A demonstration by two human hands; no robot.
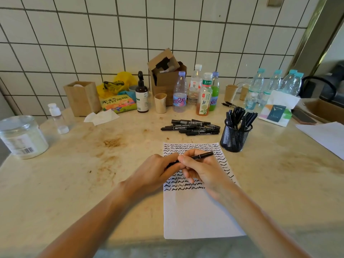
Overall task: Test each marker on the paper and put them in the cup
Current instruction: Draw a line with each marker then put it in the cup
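Note:
A black marker (pixel 202 155) lies across both my hands above the white paper (pixel 197 215), its far end pointing up and right. My right hand (pixel 201 168) grips its middle, and my left hand (pixel 158 169) is closed on its near end. Black squiggles fill the upper half of the paper. A black mesh cup (pixel 235 137) stands just right of the paper's top corner with several markers upright in it. A pile of several loose black markers (pixel 191 127) lies on the table behind the paper.
Bottles (pixel 204 94), paper cups (pixel 160 103), a cardboard box (pixel 167 75) and a wooden holder (pixel 81 97) line the tiled wall. A clear jar (pixel 22 136) sits far left. A tissue pack (pixel 277 110) and another sheet (pixel 325 136) lie at the right.

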